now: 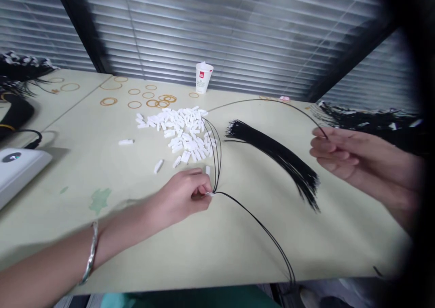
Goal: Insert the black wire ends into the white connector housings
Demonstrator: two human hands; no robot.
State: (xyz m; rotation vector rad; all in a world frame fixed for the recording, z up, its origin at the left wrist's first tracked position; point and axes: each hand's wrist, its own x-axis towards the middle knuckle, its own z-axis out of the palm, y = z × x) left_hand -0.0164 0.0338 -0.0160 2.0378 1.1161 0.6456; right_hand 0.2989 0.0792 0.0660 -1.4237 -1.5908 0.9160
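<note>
- Head view: left hand (190, 191) pinched on a small white plastic connector (210, 193), with thin black wires (244, 208) extending from it.
- Right hand (346, 156): fingertips together on a single slender black wire (315, 122), arching toward the heap of white plastic connectors (186, 131).
- Curved black wire bundle (275, 151): on the pale tabletop (136, 253), between heap and right hand.

Paper cup (201, 81), white w/ red logo, upright at the table's (152, 265) back edge; something white pokes out. Tan rubber bands (161, 103) scattered left of it, some overlapping. White box (25, 174) at left edge, black plug (33, 144) beside it. Green stain (99, 201) nearby. Slatted blinds (204, 22) behind, dark frame bars (79, 25) either side.
</note>
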